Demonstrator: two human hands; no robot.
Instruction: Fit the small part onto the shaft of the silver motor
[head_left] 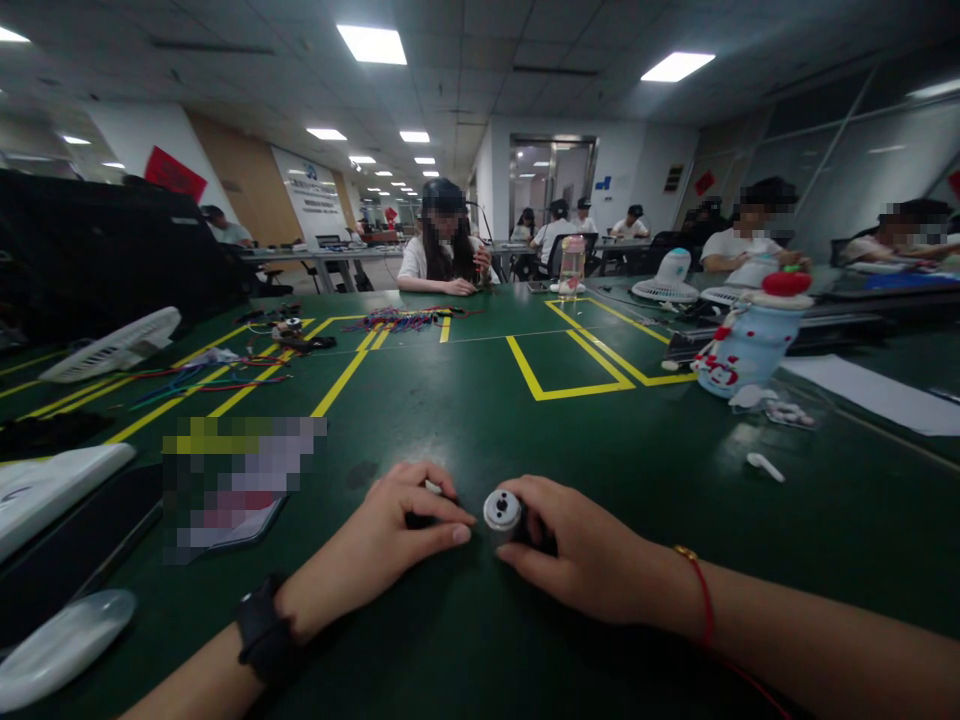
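Note:
My right hand (577, 545) is wrapped round a small motor (502, 512), a short metal cylinder standing upright on the green table. Its pale round end faces up, with a dark centre hole and smaller holes beside it. Just left of the motor is my left hand (405, 525), with thumb and forefinger brought close together and the other fingers curled. A small whitish bit shows between those fingers; I cannot make out what it is. The left fingertips come very near the motor but appear apart from it. A black band sits on my left wrist, a red cord on my right.
Bundles of coloured wires (405, 318) lie on the green table (450, 400) beyond my hands. A blue bottle (750, 340) with a red lid stands at right, near a white earbud (765, 466). Left are a blurred packet (240, 490) and a white oval object (67, 650). A person sits opposite.

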